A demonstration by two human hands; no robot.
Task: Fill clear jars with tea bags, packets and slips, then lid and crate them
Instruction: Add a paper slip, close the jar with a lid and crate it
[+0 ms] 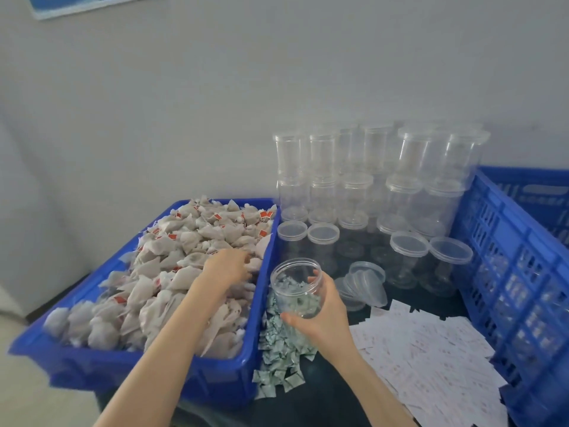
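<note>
My right hand point(323, 315) grips an open clear jar point(292, 282), tilted toward the blue bin, above a heap of small grey-green packets point(280, 355). My left hand point(229, 268) reaches into the blue bin point(197, 374) and rests among the heaped tea bags point(172, 266); whether its fingers hold a bag is hidden. White paper slips point(431, 359) lie spread to the right of the packets. Loose clear lids point(366, 282) are stacked just behind the held jar.
Several lidded clear jars point(409, 192) stand stacked against the wall at the back. A blue slatted crate point(505, 272) stands at the right. The table top is dark. A grey wall rises behind everything.
</note>
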